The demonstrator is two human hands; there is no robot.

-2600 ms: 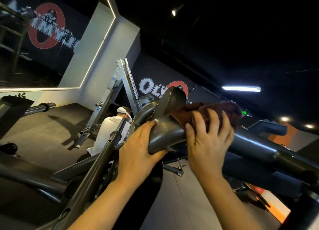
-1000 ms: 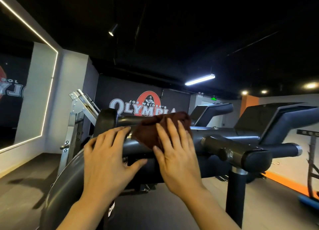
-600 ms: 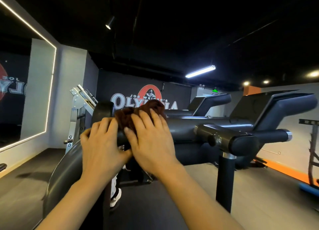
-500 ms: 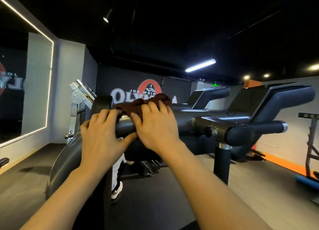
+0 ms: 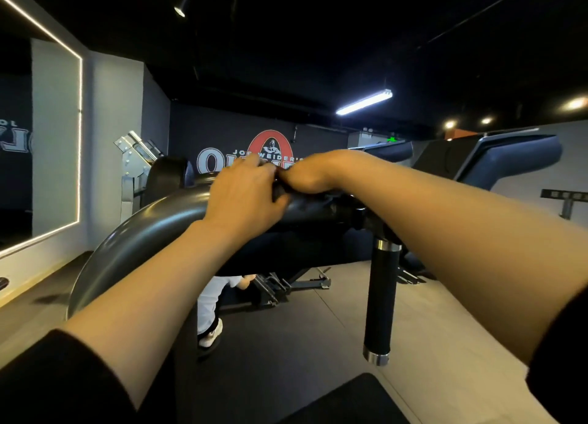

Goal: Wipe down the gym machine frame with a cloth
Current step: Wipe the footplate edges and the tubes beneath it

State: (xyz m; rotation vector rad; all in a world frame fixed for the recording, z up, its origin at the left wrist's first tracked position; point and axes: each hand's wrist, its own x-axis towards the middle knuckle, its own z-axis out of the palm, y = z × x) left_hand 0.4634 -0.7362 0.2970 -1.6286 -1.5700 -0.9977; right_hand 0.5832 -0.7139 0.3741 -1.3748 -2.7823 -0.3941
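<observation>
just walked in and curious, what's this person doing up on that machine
A person is leaning over a gym machine's curved grey frame. The left hand rests on top of the tube, fingers draped over it. The right hand is bent down over the far side, right beside the left. The cloth is hidden in this view, so whether the right hand holds it cannot be told.

Back wall (image 5: 222, 127), dark: logo (image 5: 245, 161) with white lettering over a red ring. Small upper line reads "JOE WEIDER'S". Large line beneath begins with "O"; the remainder is hidden behind the hands. A dark figure stands inside the ring.

Mirror (image 5: 19, 143), left wall: reflected, reversed white lettering, only fragments legible, "OL" above larger outlined letters.

Green sign (image 5: 393, 139), far right above a machine: too small to read.
</observation>
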